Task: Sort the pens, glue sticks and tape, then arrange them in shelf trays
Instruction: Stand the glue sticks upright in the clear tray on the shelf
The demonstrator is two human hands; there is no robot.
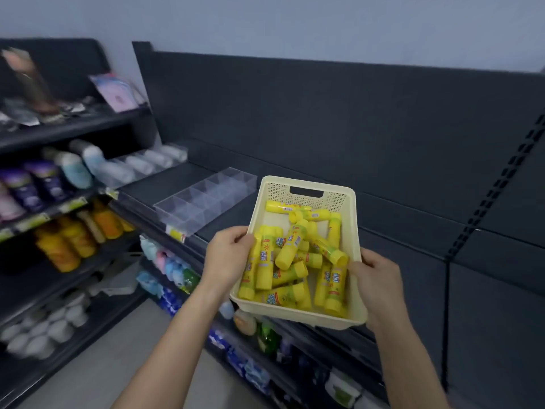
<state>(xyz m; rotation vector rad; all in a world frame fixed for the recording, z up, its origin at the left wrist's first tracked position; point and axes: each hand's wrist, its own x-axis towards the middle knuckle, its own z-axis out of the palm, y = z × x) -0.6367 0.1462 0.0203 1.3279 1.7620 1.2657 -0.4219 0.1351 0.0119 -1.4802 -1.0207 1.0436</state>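
Observation:
A pale yellow plastic basket [306, 188] with a cut-out handle is held over the dark shelf, its far end tilted away from me. It holds several yellow glue sticks [290, 249] lying in a loose heap. My left hand [227, 255] grips the basket's left rim, thumb inside against the sticks. My right hand [376, 280] grips the right rim near the front corner. A clear divided shelf tray [206, 199] sits on the shelf just left of the basket, its compartments showing nothing inside. No pens or tape are in view.
The dark shelf board [398, 219] runs to the right behind the basket, backed by a dark panel. The left shelving carries bottles and tubes [73, 169]; orange bottles [70, 240] stand below. Packaged goods [177, 270] fill lower shelves under the basket.

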